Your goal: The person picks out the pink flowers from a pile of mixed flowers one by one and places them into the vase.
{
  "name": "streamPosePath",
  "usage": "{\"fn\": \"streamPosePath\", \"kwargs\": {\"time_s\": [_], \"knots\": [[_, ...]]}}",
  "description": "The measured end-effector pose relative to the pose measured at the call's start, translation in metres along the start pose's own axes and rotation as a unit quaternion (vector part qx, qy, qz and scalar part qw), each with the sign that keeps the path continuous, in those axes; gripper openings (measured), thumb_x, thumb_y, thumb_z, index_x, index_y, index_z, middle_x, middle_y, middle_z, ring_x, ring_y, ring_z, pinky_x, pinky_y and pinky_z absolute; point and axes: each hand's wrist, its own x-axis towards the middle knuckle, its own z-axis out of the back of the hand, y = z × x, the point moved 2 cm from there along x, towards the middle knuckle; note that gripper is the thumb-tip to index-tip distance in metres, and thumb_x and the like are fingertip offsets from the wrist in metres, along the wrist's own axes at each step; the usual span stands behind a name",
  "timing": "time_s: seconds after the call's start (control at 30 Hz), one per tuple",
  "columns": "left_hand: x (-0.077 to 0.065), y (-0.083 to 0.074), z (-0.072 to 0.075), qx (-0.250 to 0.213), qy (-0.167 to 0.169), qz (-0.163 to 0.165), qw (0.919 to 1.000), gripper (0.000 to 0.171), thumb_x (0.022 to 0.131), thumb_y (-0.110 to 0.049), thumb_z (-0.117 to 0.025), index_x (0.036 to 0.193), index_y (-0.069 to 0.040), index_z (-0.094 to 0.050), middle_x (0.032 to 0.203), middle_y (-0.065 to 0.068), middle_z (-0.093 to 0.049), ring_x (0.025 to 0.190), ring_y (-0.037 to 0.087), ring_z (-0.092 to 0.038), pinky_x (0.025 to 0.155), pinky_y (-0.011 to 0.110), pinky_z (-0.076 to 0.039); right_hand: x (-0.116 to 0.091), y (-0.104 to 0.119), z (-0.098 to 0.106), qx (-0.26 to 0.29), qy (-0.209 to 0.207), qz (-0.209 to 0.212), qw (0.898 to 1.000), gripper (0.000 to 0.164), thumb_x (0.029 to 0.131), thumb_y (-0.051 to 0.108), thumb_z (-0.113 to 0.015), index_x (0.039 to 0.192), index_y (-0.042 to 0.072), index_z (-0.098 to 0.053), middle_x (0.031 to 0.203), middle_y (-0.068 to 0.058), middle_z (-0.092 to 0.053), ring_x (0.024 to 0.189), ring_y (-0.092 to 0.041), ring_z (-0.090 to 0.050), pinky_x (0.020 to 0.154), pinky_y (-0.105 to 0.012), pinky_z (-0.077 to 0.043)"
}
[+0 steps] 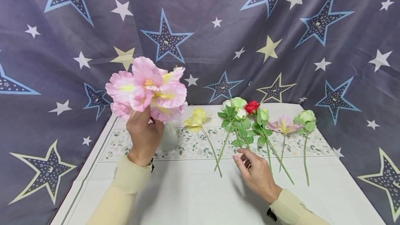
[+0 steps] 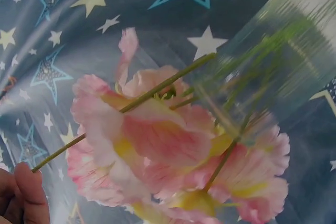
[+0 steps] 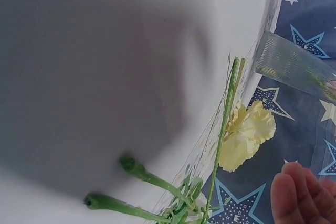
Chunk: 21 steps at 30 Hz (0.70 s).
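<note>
My left hand point(image 1: 145, 136) is raised at the left, below large pink flowers point(image 1: 143, 88) with yellow centres. Thumb and finger pinch a thin green flower stem point(image 2: 58, 152) in the left wrist view. Beside that hand stands a clear ribbed vase point(image 1: 169, 140), partly hidden, with several stems inside it and pink blooms at its mouth. My right hand point(image 1: 257, 174) hovers low over the table with loosely bent fingers and nothing in them. Closest to it are the stems of white and pale green roses point(image 1: 238, 103). A yellow flower point(image 1: 196, 120) lies between the hands.
On the right of the white-covered table point(image 1: 193, 197) lie a red rose point(image 1: 251, 107), a pink flower point(image 1: 284, 126) and a pale green rose point(image 1: 307, 115). A floral printed band point(image 1: 122, 145) crosses the cloth. Behind hangs a star-patterned curtain point(image 1: 200, 44).
</note>
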Motion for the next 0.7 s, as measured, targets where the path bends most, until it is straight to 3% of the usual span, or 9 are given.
{"fn": "streamPosePath", "kwargs": {"time_s": [0.2, 0.47, 0.6, 0.7], "knots": [[0.006, -0.003, 0.003, 0.009, -0.007, -0.009, 0.9999, 0.017, 0.068, 0.009, -0.041, 0.067, -0.003, -0.054, 0.055, 0.01, -0.044, 0.05, 0.023, -0.038, 0.044, 0.038, -0.031, 0.001, 0.001, 0.001, -0.003, 0.004, -0.002, 1.0, 0.021, 0.091, 0.023, -0.064, 0.11, 0.012, -0.063, 0.072, 0.01, -0.059, 0.055, 0.0, -0.051, 0.046, -0.014, -0.042], [0.01, -0.007, 0.005, 0.021, -0.046, -0.008, 0.9987, 0.014, 0.063, 0.007, -0.042, 0.063, -0.004, -0.051, 0.054, 0.009, -0.041, 0.049, 0.025, -0.033, 0.046, 0.042, -0.026, 0.002, 0.001, 0.002, -0.006, 0.004, -0.002, 1.0, 0.022, 0.091, 0.023, -0.064, 0.11, 0.012, -0.063, 0.072, 0.011, -0.059, 0.056, 0.0, -0.052, 0.046, -0.015, -0.043], [0.012, -0.009, 0.005, 0.024, -0.051, -0.009, 0.9984, 0.014, 0.064, 0.007, -0.042, 0.063, -0.004, -0.05, 0.054, 0.009, -0.04, 0.049, 0.026, -0.033, 0.047, 0.043, -0.027, 0.002, 0.001, 0.001, -0.006, 0.002, 0.001, 1.0, 0.022, 0.091, 0.022, -0.065, 0.11, 0.012, -0.063, 0.071, 0.011, -0.059, 0.056, 0.0, -0.052, 0.046, -0.014, -0.043], [0.014, -0.011, 0.005, 0.016, -0.057, -0.012, 0.9981, 0.02, 0.065, 0.008, -0.043, 0.072, -0.001, -0.06, 0.055, 0.01, -0.044, 0.051, 0.026, -0.034, 0.048, 0.043, -0.029, 0.002, 0.0, 0.001, -0.005, 0.002, 0.003, 1.0, 0.022, 0.09, 0.021, -0.065, 0.11, 0.012, -0.063, 0.07, 0.011, -0.058, 0.056, 0.0, -0.052, 0.046, -0.014, -0.042]]}}
